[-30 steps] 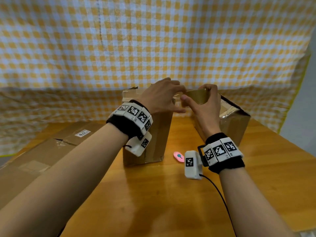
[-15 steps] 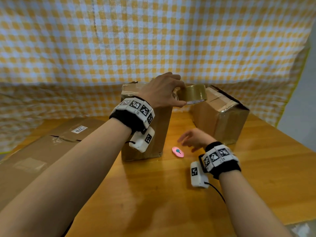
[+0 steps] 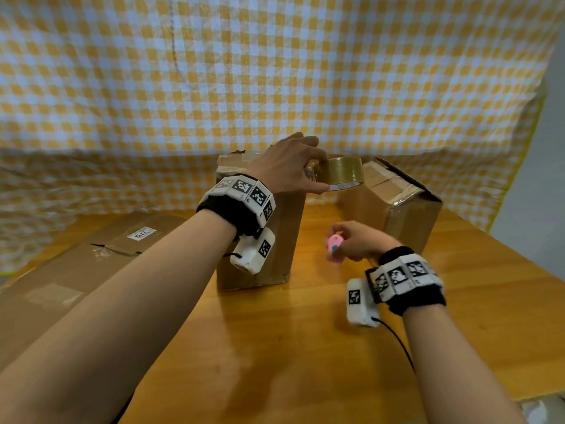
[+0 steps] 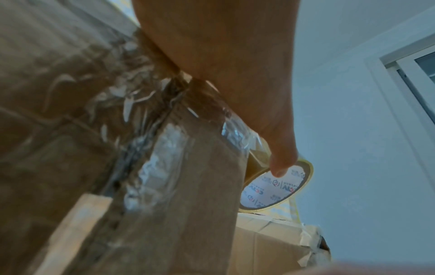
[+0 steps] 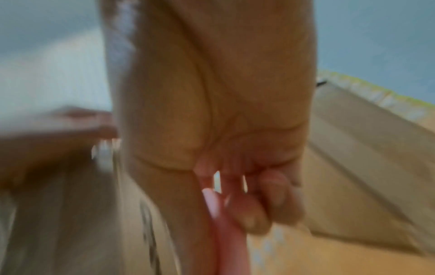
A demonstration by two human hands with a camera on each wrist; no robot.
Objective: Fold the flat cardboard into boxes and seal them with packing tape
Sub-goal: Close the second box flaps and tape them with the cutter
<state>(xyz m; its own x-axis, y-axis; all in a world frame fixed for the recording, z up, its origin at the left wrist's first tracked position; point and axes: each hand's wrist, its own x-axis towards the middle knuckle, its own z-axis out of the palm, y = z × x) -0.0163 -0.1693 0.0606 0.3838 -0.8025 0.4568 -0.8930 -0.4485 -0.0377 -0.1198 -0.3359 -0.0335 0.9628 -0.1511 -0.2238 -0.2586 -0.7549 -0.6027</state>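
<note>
Up top, left hand (image 3: 286, 165) clamped on the tape roll (image 3: 344, 172), thumb under its rim, fingers over the top; roll held at the upper right corner of the tall box (image 3: 260, 240), a short strip of tape running from roll onto that box's top edge. In the left wrist view, thumb tip against the roll's printed white core (image 4: 273, 188), crinkled tape down the box's seam. Lower and to the right, right hand (image 3: 360, 243) pinching a small pink cutter (image 3: 333, 246), above the wooden table (image 3: 305, 347); right wrist view too blurred to tell exactly how the fingers sit, probably thumb against 2 curled fingers. Beyond the right hand, a 2nd taped box (image 3: 394, 206), tilted. Left of the left forearm, flat cardboard (image 3: 61, 280) lying on the table.
</note>
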